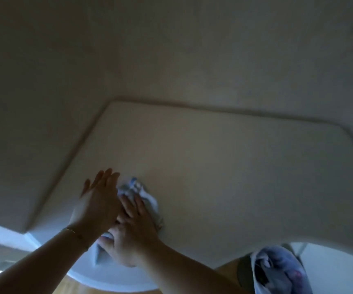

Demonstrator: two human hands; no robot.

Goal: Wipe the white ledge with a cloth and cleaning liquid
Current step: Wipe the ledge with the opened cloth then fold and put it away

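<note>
A wide white ledge (pixel 224 177) fills the middle of the head view, bounded by walls at the back and left. A crumpled pale cloth with blue marks (pixel 136 190) lies on it near the front left. My right hand (pixel 132 232) presses flat on the cloth with straight fingers. My left hand (pixel 98 200) sits just left of it, fingers straight and together, touching the ledge beside the cloth and partly overlapping my right hand. A thin bracelet circles my left wrist. No bottle of cleaning liquid is in view.
The ledge's curved front edge (pixel 192 267) runs across the bottom. A bundle of blue-and-white fabric (pixel 277 270) shows below it at the lower right. A white window frame (pixel 3 242) sits at the lower left. Wooden floor shows at the bottom.
</note>
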